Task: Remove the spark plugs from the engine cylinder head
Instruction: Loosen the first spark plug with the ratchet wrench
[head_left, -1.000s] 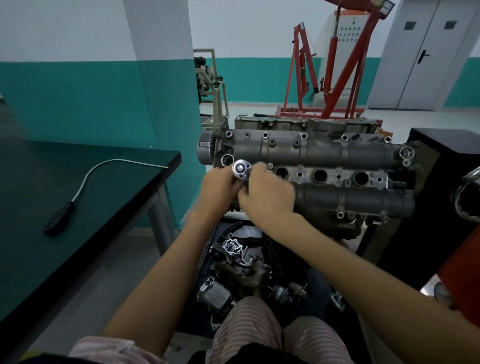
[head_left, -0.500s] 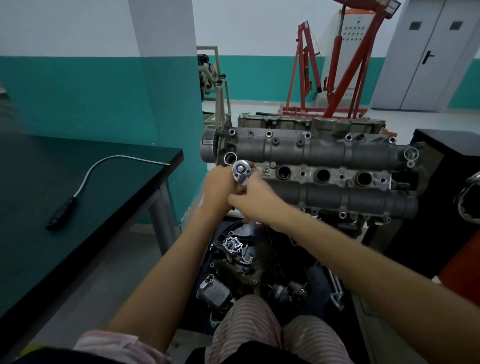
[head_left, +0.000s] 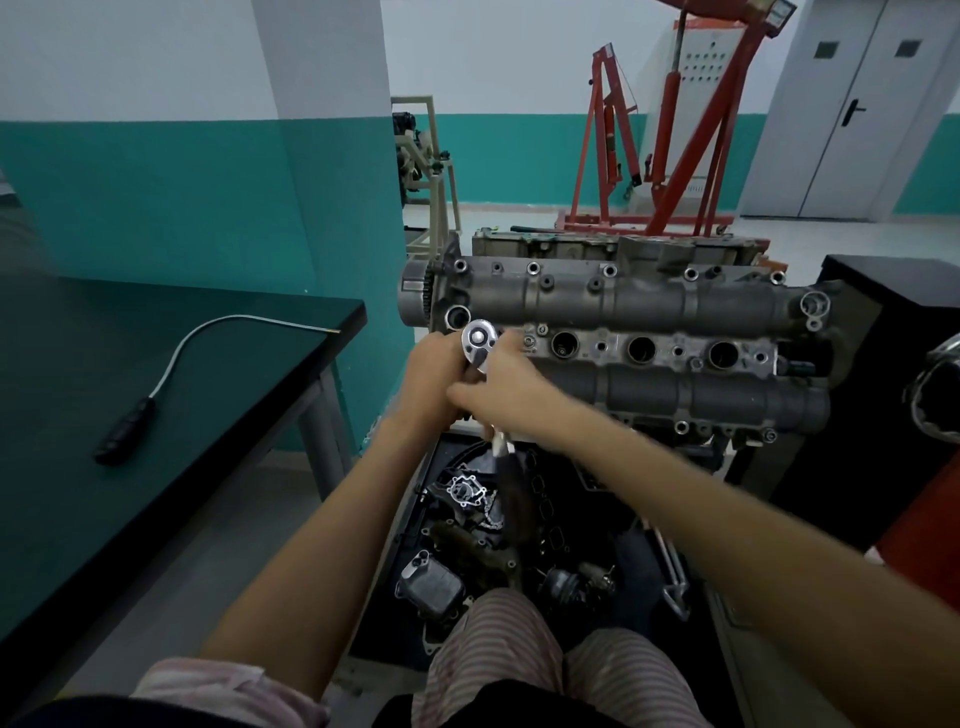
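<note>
Swung down toward the lap, the ratchet (head_left: 480, 340) is gripped by both hands, left hand (head_left: 434, 376) and right hand (head_left: 506, 389); grey cylinder head (head_left: 649, 306), three open plug wells, dark bench (head_left: 208, 364) left.

Two hands (head_left: 431, 376), one ratchet (head_left: 479, 340), perhaps four plug wells (head_left: 641, 349).

A single head-worn wide-angle view looks forward and down from close above the cylinder head (head_left: 623, 332), with a black workbench (head_left: 156, 395) to its left and a red hoist (head_left: 675, 156) beyond it.
</note>
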